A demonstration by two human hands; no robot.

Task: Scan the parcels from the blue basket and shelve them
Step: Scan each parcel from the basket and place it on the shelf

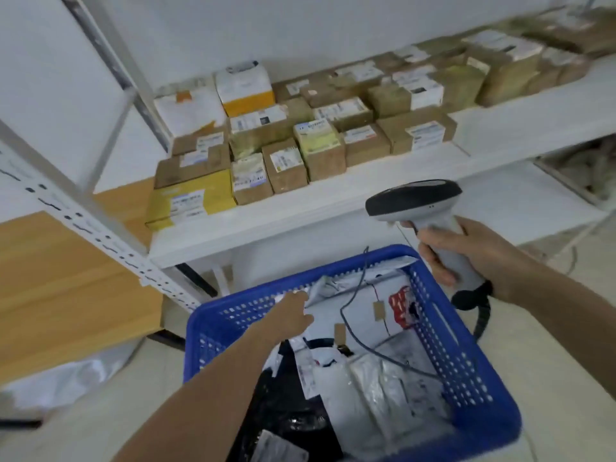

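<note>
Right hand (466, 258): wrapped tight round the grip of the barcode scanner (413, 200), held up over the far right corner of the basket, scanner head pointing left.
Left hand (295, 311): reaching down into the far left part of the blue basket (466, 348), fingertips at a grey-white mailer (325, 288) that leans on the far wall. Tbh I can't tell if it's pinching it or just touching, since the fingers are hidden behind the hand itself.
Parcels (360, 388): all in the basket, mostly a pile of white poly bags, plus a black bag (286, 415) at the near left and a red-printed one (405, 305) against the right wall.
Cable (345, 320): thin grey one looping over the top of the pile.
Basket: sits just below and in front of the shelf (333, 216).
Shelf: white, packed with labelled cardboard boxes (290, 161) set close together, and a yellow box (190, 198) at the front left corner.
</note>
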